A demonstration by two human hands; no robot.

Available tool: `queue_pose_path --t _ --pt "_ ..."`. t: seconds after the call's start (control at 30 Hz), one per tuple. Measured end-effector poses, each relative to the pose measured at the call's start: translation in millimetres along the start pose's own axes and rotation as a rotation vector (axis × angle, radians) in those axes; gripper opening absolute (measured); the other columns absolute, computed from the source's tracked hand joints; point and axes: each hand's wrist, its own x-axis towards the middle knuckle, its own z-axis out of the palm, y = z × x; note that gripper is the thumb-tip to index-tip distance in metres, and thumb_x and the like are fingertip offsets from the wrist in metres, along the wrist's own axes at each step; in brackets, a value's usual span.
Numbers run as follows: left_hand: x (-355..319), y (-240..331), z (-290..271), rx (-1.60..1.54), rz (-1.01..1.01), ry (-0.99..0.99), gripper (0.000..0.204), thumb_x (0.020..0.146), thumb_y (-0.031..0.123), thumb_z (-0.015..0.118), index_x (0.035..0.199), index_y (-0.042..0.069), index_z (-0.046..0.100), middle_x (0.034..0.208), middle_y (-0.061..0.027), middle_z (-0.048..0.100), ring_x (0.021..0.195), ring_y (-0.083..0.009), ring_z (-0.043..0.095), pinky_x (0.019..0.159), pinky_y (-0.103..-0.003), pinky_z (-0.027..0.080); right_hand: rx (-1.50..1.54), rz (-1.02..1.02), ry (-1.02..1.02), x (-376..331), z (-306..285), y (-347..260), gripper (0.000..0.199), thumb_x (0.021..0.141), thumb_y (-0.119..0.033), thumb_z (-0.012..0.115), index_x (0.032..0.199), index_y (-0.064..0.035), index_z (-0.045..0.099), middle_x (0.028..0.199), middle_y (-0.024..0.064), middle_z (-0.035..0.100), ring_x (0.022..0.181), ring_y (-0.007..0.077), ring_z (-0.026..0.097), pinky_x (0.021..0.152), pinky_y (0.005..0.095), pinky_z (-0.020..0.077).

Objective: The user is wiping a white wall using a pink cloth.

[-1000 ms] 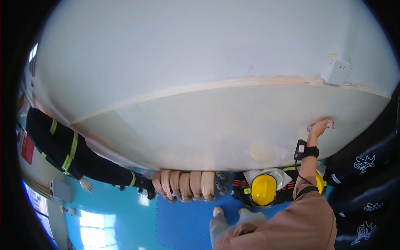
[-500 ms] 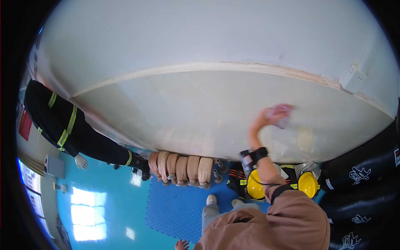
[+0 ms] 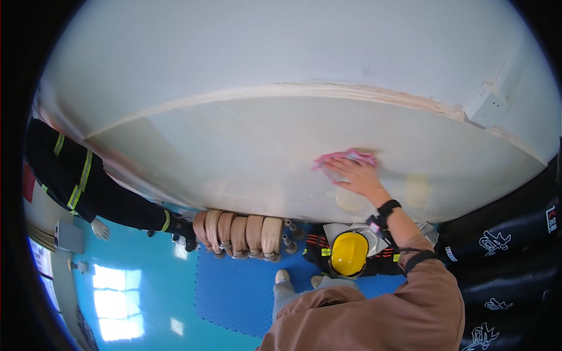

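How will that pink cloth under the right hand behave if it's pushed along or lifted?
The pink cloth is probably floppy, since its edges bunch and wrinkle around the right hand. It looks thin, so likely light. It may slide fairly easily, as the wall panel appears smooth and glossy enough to show reflections.

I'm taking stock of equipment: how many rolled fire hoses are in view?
6 rolled fire hoses, side by side in one row along the wall, between the black boot and the yellow helmet; any behind would be hidden.
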Motion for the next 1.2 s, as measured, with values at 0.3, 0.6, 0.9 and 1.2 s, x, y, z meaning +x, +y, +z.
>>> queue_pose_path --t 0.3,0.6,0.9,1.2 --pt "1.0 99.3 51.7 0.229 0.126 0.107 0.029 0.078 0.024 0.045 0.097 0.002 0.046 0.077 -0.0101 0.058 0.062 -0.0203 0.058 0.045 -0.03 0.045 -0.4 0.09 -0.069 -78.0 -31.3 45.5 0.057 0.061 -0.014 0.05 0.115 -0.0309 0.04 0.118 -0.014 0.039 0.1 -0.0001 0.041 0.074 0.0236 0.0339" --pt "-38.4 126.5 63.7 0.232 0.077 0.097 0.03 0.078 0.023 0.046 0.095 -0.001 0.047 0.074 -0.0115 0.058 0.058 -0.0172 0.058 0.042 -0.026 0.044 -0.428 0.057 0.212 12.1 -50.5 3.9 0.061 0.058 -0.012 0.05 0.116 -0.0283 0.04 0.122 -0.0111 0.036 0.107 0.0036 0.036 0.072 0.0203 0.0328" --pt "-25.7 114.3 55.4 0.118 0.097 0.125 0.031 0.079 0.024 0.044 0.098 -0.001 0.045 0.076 -0.0114 0.058 0.06 -0.0181 0.059 0.043 -0.027 0.044 -0.281 -0.399 0.347 208.1 -19.7 -104.5 0.064 0.06 -0.009 0.048 0.122 -0.0137 0.032 0.128 -0.0036 0.027 0.109 0.0085 0.034 0.085 0.0246 0.0268" --pt "-37.1 67.5 66.4 -0.049 0.112 0.12 0.028 0.08 0.023 0.044 0.098 0.001 0.044 0.078 -0.0126 0.058 0.059 -0.0203 0.059 0.042 -0.029 0.045 -0.146 -0.486 0.302 216.6 8.8 -115.1 0.063 0.06 -0.005 0.047 0.121 -0.0091 0.03 0.128 -0.0019 0.026 0.108 0.0138 0.034 0.093 0.0297 0.024"
